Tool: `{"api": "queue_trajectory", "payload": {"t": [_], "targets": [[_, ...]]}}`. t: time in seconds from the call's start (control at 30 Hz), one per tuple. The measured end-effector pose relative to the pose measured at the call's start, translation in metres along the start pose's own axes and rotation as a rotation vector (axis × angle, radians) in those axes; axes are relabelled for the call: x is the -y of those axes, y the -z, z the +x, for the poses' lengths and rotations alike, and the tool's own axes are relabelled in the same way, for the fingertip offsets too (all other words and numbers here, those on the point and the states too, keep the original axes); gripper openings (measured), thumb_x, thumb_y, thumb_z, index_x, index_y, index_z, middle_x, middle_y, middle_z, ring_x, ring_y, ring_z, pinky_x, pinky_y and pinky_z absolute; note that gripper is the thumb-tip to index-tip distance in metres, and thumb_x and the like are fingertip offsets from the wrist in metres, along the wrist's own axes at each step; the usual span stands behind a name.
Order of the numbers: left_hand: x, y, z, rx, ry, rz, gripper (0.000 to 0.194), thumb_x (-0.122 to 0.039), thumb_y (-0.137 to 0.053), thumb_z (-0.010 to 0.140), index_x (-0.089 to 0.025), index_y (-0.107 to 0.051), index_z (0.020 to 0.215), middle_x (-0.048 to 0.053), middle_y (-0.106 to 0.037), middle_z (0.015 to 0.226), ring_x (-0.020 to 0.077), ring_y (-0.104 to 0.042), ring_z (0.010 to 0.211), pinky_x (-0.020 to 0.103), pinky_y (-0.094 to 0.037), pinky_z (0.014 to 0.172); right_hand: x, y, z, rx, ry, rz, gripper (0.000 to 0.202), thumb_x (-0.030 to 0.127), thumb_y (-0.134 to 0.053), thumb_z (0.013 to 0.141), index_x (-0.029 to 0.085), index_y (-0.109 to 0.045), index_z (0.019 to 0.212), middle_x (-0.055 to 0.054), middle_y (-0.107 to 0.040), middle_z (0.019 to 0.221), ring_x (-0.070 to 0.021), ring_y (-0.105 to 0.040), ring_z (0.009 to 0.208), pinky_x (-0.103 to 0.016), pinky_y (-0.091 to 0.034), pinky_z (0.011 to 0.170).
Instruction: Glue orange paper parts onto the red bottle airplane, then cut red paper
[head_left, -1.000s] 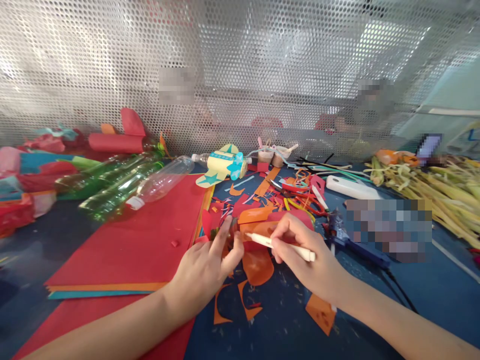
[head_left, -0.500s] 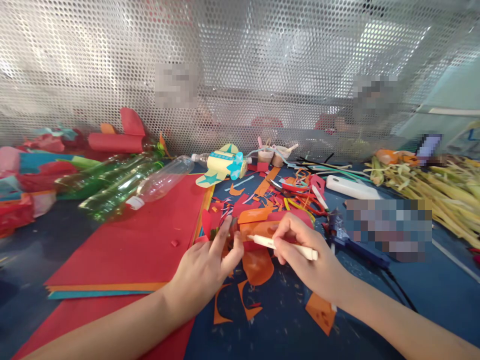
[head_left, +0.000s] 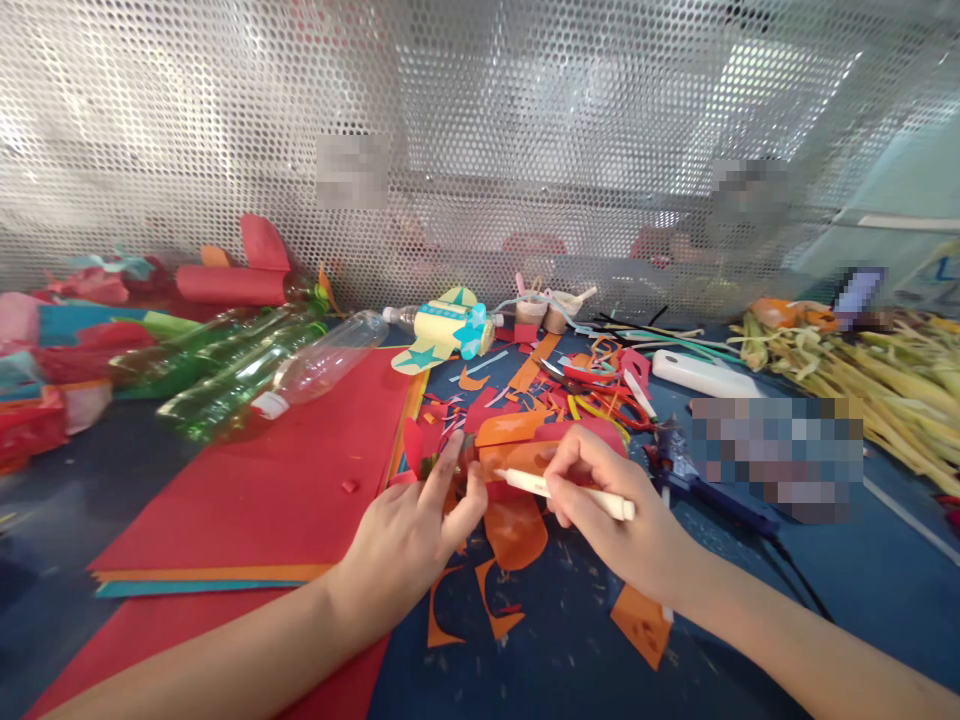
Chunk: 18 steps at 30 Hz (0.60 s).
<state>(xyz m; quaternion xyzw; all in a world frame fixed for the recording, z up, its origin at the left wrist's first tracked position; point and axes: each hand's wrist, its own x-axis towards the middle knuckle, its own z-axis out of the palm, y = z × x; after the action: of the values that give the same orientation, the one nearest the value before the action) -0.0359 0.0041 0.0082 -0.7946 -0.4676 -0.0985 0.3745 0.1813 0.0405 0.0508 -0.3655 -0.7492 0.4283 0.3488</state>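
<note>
Around the near end of a bottle wrapped in orange paper (head_left: 525, 458), my left hand (head_left: 409, 535) has its index finger and thumb set apart, steadying it; its other fingers are partly hidden. My right hand (head_left: 619, 510) pinches a white pen (head_left: 529, 482), whose tip meets the orange paper. An orange rounded paper flap (head_left: 516, 535) spreads from the bottle towards me. Red paper pieces (head_left: 412, 445) show at its left end. Just behind the bottle lie scissors (head_left: 600, 372) with red handles, among many paper scraps.
Red paper sheets (head_left: 270, 500) are stacked at left, with green bottles (head_left: 240, 385) and a clear bottle (head_left: 330, 360) behind. A yellow-papered bottle (head_left: 442, 330) lies farther back. To the right are a blue glue gun (head_left: 705, 495), a white case (head_left: 705, 375) and dried husks (head_left: 885, 390). Perforated metal (head_left: 480, 130) stands behind.
</note>
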Motion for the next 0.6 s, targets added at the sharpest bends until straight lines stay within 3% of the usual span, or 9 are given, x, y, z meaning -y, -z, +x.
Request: {"api": "queue_trajectory", "payload": {"t": [0.33, 0.6], "targets": [[-0.0004, -0.0042, -0.0051, 0.082, 0.035, -0.067, 0.033, -0.023, -0.054, 0.089, -0.027, -0.051, 0.121, 0.015, -0.053, 0.139, 0.0131, -0.062, 0.056, 0.030, -0.052, 0.056, 0.0014, 0.0000, -0.0006, -0.023, -0.008, 0.002, 0.014, 0.023, -0.047, 0.089, 0.023, -0.042, 0.075, 0.006, -0.048, 0.059, -0.0096, -0.043, 0.050, -0.022, -0.033, 0.047], [-0.0005, -0.0049, -0.0054, 0.080, 0.049, -0.110, 0.031, -0.024, -0.053, 0.090, -0.026, -0.051, 0.121, 0.017, -0.052, 0.139, 0.0121, -0.062, 0.057, 0.029, -0.053, 0.058, -0.0007, -0.0001, -0.0005, -0.023, -0.010, 0.015, 0.014, 0.024, -0.047, 0.089, 0.023, -0.043, 0.076, 0.006, -0.048, 0.059, -0.0099, -0.045, 0.051, -0.022, -0.034, 0.048]]}}
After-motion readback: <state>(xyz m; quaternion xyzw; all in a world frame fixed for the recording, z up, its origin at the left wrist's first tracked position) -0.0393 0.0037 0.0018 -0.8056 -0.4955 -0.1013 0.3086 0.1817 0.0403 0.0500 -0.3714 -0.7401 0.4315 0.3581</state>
